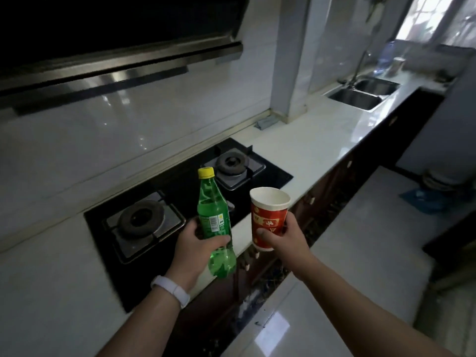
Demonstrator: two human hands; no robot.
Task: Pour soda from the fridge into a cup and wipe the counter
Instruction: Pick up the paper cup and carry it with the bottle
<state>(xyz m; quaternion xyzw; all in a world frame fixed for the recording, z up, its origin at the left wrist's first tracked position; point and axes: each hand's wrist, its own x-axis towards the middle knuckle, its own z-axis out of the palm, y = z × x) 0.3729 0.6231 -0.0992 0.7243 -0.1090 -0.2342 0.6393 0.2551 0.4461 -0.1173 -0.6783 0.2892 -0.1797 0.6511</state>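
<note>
**Bottle and cup carried over the hob, cap on**

The left hand, with a white wristband, has its fingers wrapped round the lower half of a green soda bottle. The right hand clasps a red paper cup just beside it. Both are held in the air over the front edge of the gas hob. The yellow cap is on, so pouring has not begun. Next, one of them probably has to go down on the white counter to free a hand for unscrewing. The soda level is hard to read, and the cup's inside is only partly visible. The grey thing by the pillar may be a cloth.
</note>
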